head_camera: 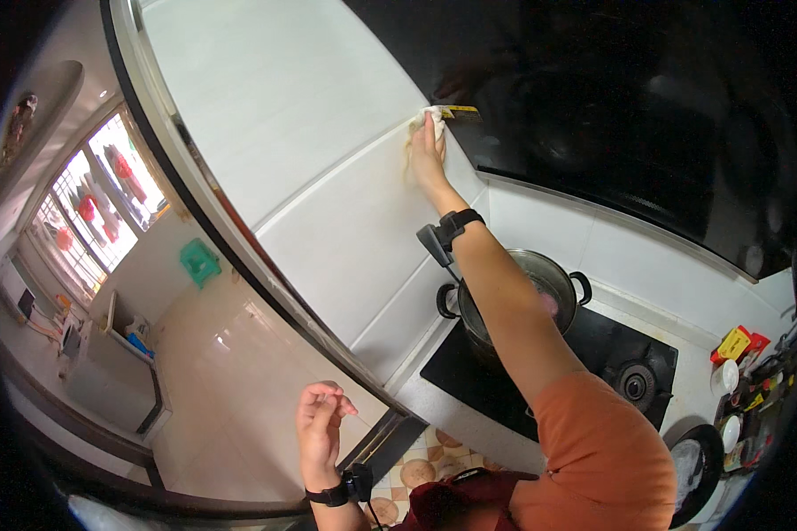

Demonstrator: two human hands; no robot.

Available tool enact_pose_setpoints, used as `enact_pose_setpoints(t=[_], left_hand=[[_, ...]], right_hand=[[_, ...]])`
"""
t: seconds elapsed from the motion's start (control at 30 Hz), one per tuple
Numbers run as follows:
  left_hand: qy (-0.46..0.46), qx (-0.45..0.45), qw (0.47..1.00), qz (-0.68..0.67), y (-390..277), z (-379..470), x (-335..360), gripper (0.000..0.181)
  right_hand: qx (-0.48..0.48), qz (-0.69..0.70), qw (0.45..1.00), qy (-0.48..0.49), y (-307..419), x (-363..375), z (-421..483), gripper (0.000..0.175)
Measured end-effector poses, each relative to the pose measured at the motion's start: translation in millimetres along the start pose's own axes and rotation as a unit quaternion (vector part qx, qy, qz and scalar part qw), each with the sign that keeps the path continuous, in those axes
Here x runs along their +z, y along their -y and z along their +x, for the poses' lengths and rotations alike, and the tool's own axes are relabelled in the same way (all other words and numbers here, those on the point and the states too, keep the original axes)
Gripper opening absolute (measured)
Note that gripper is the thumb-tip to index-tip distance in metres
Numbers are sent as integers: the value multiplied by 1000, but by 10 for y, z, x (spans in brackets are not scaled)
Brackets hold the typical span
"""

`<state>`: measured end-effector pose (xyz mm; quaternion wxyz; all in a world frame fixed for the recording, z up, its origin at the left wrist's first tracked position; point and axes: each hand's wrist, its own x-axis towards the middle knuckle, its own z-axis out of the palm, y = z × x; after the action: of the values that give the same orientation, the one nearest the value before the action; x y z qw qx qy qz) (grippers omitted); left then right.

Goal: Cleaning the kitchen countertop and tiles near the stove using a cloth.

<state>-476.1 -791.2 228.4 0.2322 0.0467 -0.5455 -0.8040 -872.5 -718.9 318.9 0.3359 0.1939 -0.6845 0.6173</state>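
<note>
Reaching far up, my right hand (427, 158) presses a white cloth (438, 123) against the white tiled wall (345, 206). The cloth meets the side edge of a glossy black range hood (591, 113), just beside a yellow-and-black label (461, 111). Yellowish-brown streaks (408, 159) mark the tile next to the hand. Below that arm, a metal pot (551, 279) with black handles sits on the black gas hob (611, 332); my forearm hides part of it. My left hand (322, 421) hovers low near the doorway, fingers loosely curled and holding nothing.
A black sliding-door frame (239, 239) separates the kitchen from a tiled room with a green plastic stool (200, 261). Bottles, white bowls (726, 378) and packets (734, 344) crowd the counter's right end. A black frying pan (704, 464) stands near my right shoulder.
</note>
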Motion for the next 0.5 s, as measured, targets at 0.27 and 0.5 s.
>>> enact_pose_setpoints(t=[0.27,0.5], left_hand=[[-22,-12,1000,7,19,59,-12,6],[-25,6,1000,9,4,13,-49,5]], right_hand=[[-362,-26,904,226,1495,-13,-966,44],[-115,-76,990,33,861,-10,-88,44]])
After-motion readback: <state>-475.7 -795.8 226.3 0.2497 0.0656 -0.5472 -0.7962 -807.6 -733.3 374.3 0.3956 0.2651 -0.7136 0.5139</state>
